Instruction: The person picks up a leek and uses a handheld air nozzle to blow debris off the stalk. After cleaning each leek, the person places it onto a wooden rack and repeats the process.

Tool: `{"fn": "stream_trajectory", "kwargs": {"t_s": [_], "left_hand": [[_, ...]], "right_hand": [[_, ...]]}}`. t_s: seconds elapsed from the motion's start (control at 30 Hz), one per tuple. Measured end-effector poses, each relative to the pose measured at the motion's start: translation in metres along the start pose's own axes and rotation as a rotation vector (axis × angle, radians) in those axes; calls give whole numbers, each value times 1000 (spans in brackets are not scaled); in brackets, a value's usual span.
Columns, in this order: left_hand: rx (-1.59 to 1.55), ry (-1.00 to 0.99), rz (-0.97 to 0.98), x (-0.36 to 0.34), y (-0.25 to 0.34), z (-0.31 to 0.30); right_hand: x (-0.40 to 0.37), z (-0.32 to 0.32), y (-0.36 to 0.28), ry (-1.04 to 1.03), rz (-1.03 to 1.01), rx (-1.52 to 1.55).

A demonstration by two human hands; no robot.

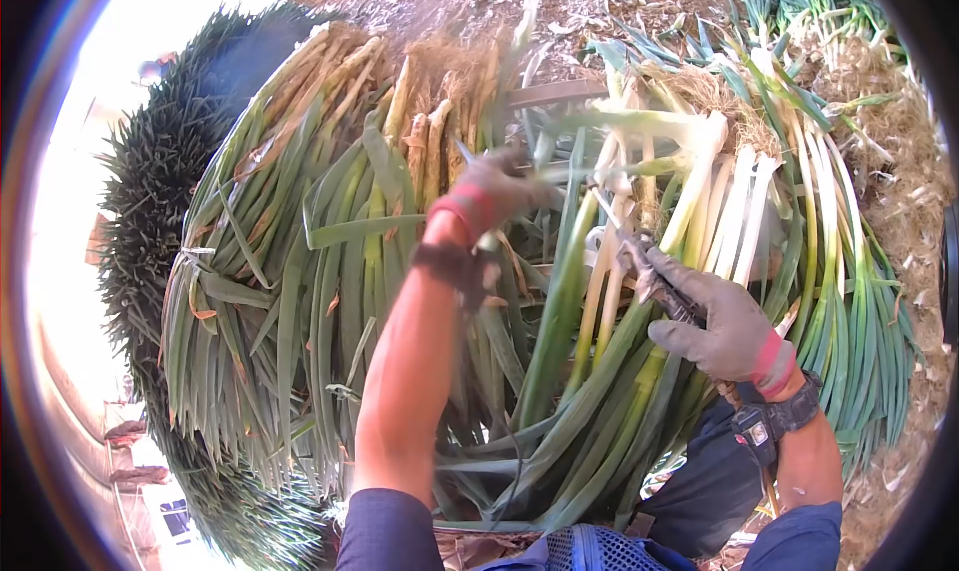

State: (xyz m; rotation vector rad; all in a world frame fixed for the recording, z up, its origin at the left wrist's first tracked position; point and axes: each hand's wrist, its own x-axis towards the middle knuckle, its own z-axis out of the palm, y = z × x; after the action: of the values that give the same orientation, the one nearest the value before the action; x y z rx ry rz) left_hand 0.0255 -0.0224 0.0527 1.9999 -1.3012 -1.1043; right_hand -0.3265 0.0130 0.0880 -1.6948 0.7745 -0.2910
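Note:
My right hand [704, 316], in a grey glove with a red cuff, is closed around a dark-handled tool [671, 296] with a thin metal shaft. The shaft points up and left to the white stalks of the green onions [609, 261] in front of me. My left hand [499, 186], gloved the same way, is smeared by motion above the middle of the pile, its fingers blurred near a pale leaf. Just beyond it, a light green-white stalk [639, 121] is blurred too. Cleaned onions with white shanks and roots [744, 211] lie beside the tool.
Unpeeled green onions [250, 221] with brown outer skins are heaped on the left, a dark green mass of leaves [150, 201] behind them. White-stemmed onions [829, 211] hang at the right. Dry scraps [450, 11] cover the ground at the far side, and root litter [899, 171] the right.

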Motion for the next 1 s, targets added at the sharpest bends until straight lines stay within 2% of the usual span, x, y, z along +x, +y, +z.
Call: {"fn": "stream_trajectory", "kwargs": {"t_s": [0.1,0.13,0.2,0.3,0.43,0.5,0.57,0.67,0.73,0.77,0.8,0.87,0.93,1.0], "left_hand": [[341,384,-39,33,-33,-11],[508,276,-169,26,-30,-5],[772,249,-240,12,-37,24],[949,417,-215,35,-83,64],[867,417,-253,42,-85,73],[817,268,-233,38,-74,61],[723,191,-244,13,-29,53],[635,58,-142,-18,-31,80],[618,-79,-198,-45,-32,97],[634,-51,-195,-57,-35,100],[507,-90,-210,-59,-32,91],[249,-162,-243,-62,-28,59],[278,207,-109,-42,-49,50],[175,250,-155,-9,-54,35]], "right_hand": [[2,2,1,85,7,139],[2,0,-5,86,13,132],[2,-1,-4,83,10,132],[3,8,15,66,-22,124],[6,2,11,-18,5,-6],[3,-2,6,-50,43,-96],[5,-6,0,-45,29,-74],[11,-7,-2,-40,60,42],[15,-8,-3,-71,97,59],[17,-8,-4,-106,116,25],[20,-7,-5,-143,134,-9],[29,-3,-6,-86,166,-95],[41,1,-5,-72,176,-150],[54,4,-7,-109,150,-222]]}}
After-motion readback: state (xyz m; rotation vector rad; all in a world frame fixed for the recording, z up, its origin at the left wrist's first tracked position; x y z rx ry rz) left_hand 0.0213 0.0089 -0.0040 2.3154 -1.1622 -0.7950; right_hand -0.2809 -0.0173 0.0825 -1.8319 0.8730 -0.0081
